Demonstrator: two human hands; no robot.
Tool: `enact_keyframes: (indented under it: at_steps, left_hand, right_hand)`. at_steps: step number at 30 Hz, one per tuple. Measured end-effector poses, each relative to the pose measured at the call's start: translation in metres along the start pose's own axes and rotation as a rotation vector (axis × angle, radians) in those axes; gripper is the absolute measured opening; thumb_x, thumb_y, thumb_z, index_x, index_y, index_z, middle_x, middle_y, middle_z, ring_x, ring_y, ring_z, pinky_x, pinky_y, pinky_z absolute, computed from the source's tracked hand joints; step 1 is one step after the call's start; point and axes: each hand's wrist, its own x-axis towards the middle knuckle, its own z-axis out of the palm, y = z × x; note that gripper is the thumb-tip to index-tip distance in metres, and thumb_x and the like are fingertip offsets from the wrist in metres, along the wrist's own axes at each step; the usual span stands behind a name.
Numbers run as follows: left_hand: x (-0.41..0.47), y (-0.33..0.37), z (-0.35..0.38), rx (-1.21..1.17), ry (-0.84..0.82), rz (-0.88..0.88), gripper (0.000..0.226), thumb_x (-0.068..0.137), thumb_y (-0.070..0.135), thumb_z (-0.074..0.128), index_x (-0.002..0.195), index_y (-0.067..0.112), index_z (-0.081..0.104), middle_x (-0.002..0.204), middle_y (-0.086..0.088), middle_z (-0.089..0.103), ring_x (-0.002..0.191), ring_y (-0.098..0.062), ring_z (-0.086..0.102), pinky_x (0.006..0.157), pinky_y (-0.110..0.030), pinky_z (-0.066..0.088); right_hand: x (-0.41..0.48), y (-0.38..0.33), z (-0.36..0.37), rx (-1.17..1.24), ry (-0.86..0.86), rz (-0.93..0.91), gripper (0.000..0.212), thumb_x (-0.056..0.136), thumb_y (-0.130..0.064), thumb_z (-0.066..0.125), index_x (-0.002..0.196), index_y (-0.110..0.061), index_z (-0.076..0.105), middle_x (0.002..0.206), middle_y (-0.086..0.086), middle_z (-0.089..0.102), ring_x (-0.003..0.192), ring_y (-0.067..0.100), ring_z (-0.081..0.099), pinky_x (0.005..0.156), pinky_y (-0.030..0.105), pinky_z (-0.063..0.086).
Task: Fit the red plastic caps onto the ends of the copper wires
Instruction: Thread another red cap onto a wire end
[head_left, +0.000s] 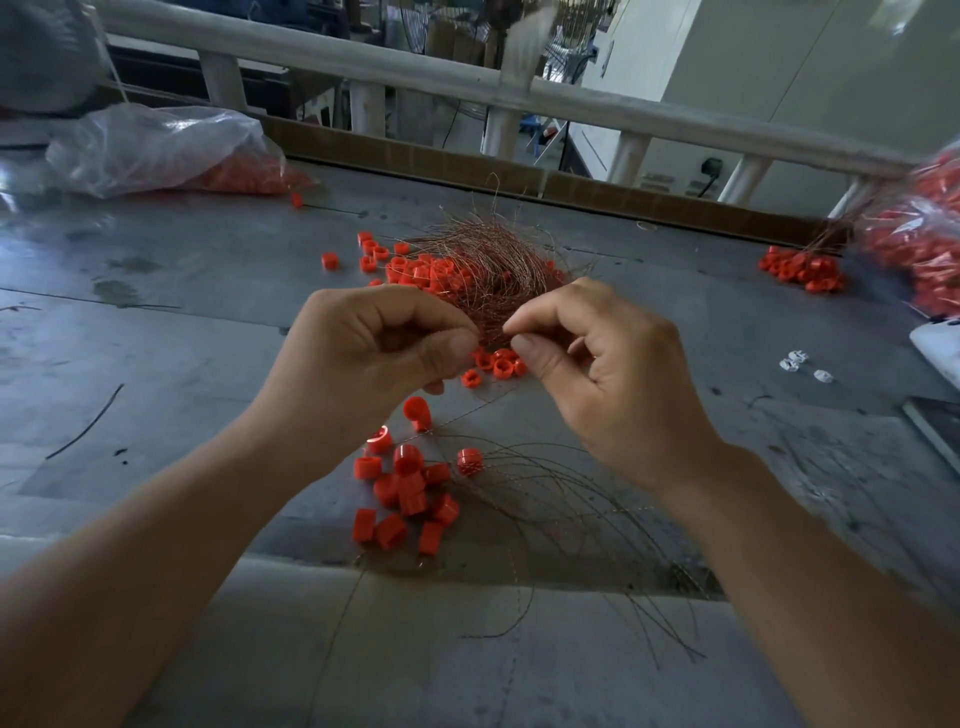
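Here, red caps (410, 499) across grey table (182, 338), railing (363, 67) behind.

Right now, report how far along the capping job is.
Done, apparently: the near cluster of caps has wires trailing from it toward the right. In hand: the left hand and right hand pinch a thin wire between their fingertips; any cap there is hidden. Left: the wire tangle on loose caps, plus a bag of caps far left.

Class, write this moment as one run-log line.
left hand: pinch closed, contents hidden | right hand: pinches copper wire | red caps: loose on table | wire bundle: behind hands
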Motion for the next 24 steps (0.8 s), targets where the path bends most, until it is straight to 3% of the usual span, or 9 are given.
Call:
enact_keyframes:
  at_steps: [3,10,19,24]
  left_hand:
    - [0.0000,-0.0015,-0.0010,0.057,-0.012,0.042,0.027,0.058,0.027,0.066,0.085,0.032,0.065,0.080,0.008,0.068,0.072,-0.005,0.064,0.071,-0.016,0.053]
    - [0.0007,-0.0074,-0.0017,-0.008,-0.023,0.005,0.041,0.055,0.019,0.067,0.093,0.031,0.059,0.078,0.017,0.067,0.074,-0.003,0.065,0.070,-0.016,0.054]
    - [-0.0002,-0.0035,-0.0008,0.054,-0.051,0.042,0.023,0.056,0.023,0.067,0.078,0.031,0.062,0.076,0.017,0.068,0.068,0.000,0.064,0.065,-0.013,0.052]
    - [-0.0012,-0.0025,-0.0007,-0.044,-0.056,0.005,0.024,0.061,0.018,0.064,0.083,0.027,0.065,0.074,0.013,0.070,0.066,-0.002,0.065,0.065,-0.012,0.051]
  right_hand:
    - [0.0017,0.0002,-0.0031,0.022,0.079,0.031,0.006,0.083,-0.007,0.059,0.084,-0.008,0.065,0.076,-0.007,0.053,0.065,0.002,0.048,0.061,0.008,0.038]
    - [0.0012,-0.0020,-0.0012,0.027,0.073,0.028,0.005,0.083,-0.010,0.060,0.083,-0.008,0.065,0.076,-0.018,0.047,0.065,-0.005,0.045,0.062,0.005,0.035]
    - [-0.0006,-0.0013,-0.0016,0.033,0.052,0.044,0.005,0.082,-0.010,0.059,0.080,-0.007,0.063,0.076,-0.017,0.049,0.069,-0.007,0.047,0.063,0.004,0.036]
    - [-0.0017,-0.0019,-0.0015,0.036,0.043,0.051,0.005,0.082,-0.009,0.059,0.081,-0.007,0.063,0.076,-0.016,0.050,0.069,-0.006,0.047,0.063,0.004,0.036]
